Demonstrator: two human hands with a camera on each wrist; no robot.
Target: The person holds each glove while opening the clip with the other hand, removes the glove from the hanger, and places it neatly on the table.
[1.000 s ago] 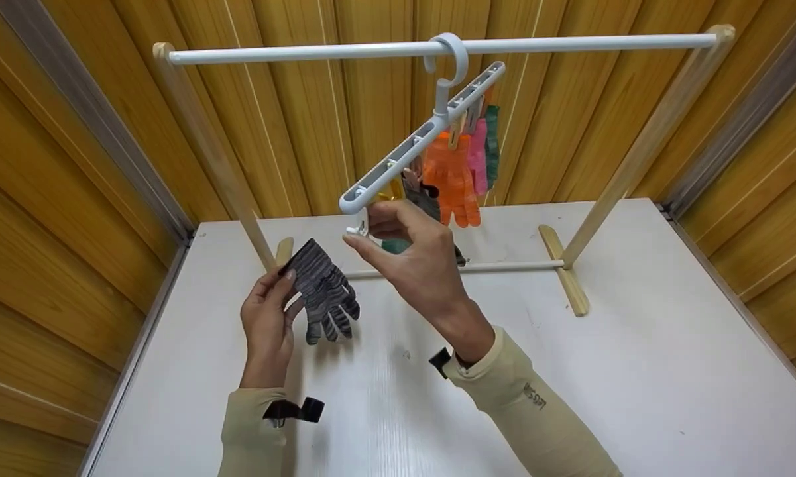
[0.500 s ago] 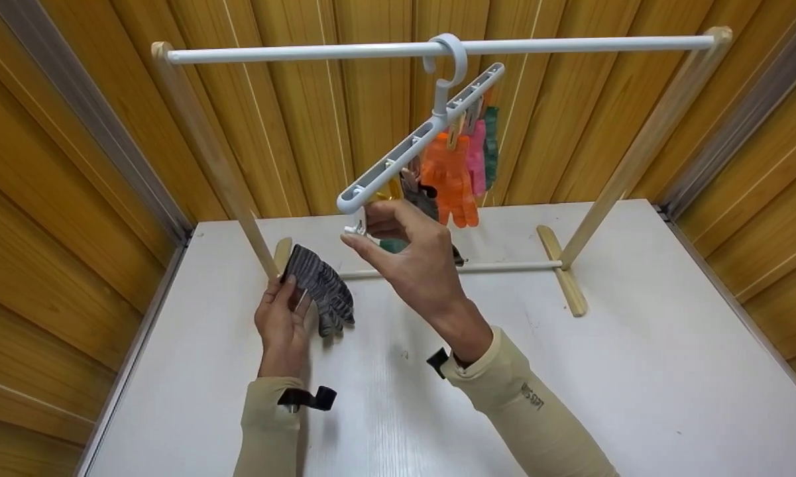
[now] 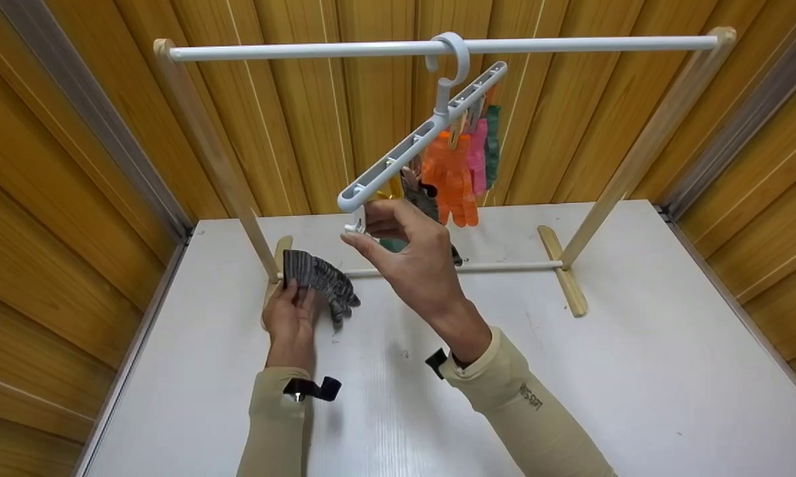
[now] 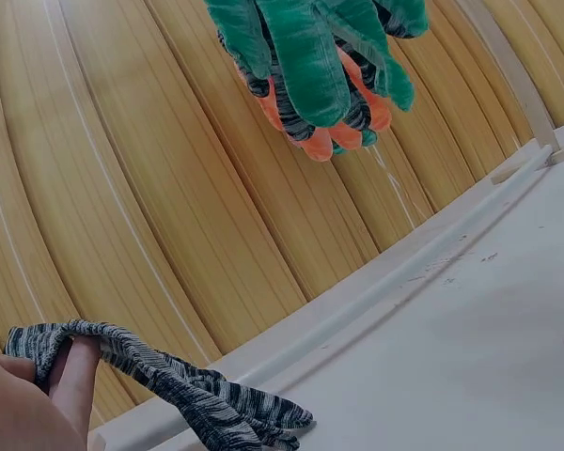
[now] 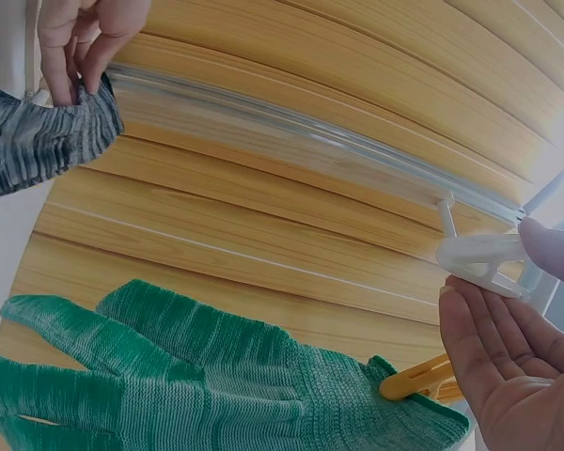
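Note:
A grey-and-black knit glove [image 3: 311, 271] is pinched at its cuff by my left hand [image 3: 291, 324], its fingers drooping to the right. My right hand [image 3: 414, 255] pinches a white clothespin [image 3: 356, 224] at the near end of the grey hanger [image 3: 398, 165]. In the right wrist view that white clothespin [image 5: 484, 258] sits between thumb and fingers. Just beside it hangs a green glove [image 5: 216, 376], held by a yellow clothespin [image 5: 423, 376]. Farther along the hanger are an orange glove [image 3: 447, 175], a pink glove [image 3: 478, 156] and a dark green glove [image 3: 493, 146].
The hanger hooks over a white rod [image 3: 305, 52] between wooden posts. A lower white bar [image 3: 510, 267] joins the wooden feet [image 3: 563, 271] on the white table [image 3: 610, 384]. Wood-look panels [image 3: 371, 106] stand behind and at both sides.
My left hand has moved a little right and away from me with the grey-and-black glove, whose cuff has swung more upright. The right hand stays at the white clothespin.

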